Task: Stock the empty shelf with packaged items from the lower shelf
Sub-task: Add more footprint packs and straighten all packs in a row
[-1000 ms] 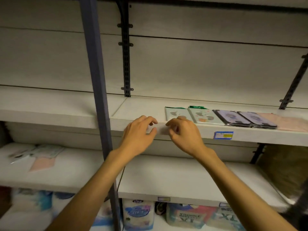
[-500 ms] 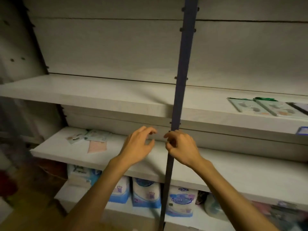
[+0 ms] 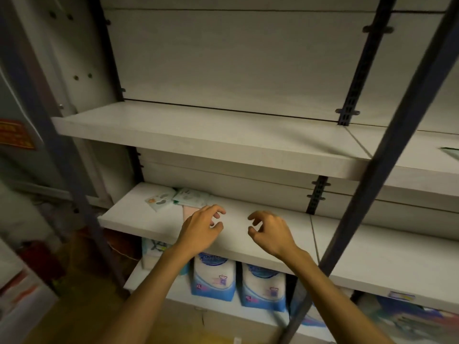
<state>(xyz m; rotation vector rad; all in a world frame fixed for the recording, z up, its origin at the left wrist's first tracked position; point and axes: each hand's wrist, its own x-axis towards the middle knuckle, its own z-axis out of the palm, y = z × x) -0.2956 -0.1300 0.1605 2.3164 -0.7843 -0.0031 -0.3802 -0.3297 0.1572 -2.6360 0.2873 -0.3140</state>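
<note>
Both hands, left hand (image 3: pixel 202 229) and right hand (image 3: pixel 270 232), hover empty with loose, half-curled grip over the lower shelf (image 3: pixel 248 247), likely to gather the flat packets (image 3: pixel 173 198) at its back-left for the bare upper shelf (image 3: pixel 198 135).

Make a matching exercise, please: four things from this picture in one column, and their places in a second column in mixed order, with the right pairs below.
Things:
1. left hand
2. flat packets
3. blue-and-white bags
4. red sign

Places:
A. standing on the bottom shelf, under the board where the hands are
B. on the wall at the far left edge of the view
C. empty, fingers curled, over the middle shelf just right of the packets
D. lying at the left end of the middle shelf, near the back

Pairs: 1-C, 2-D, 3-A, 4-B
</note>
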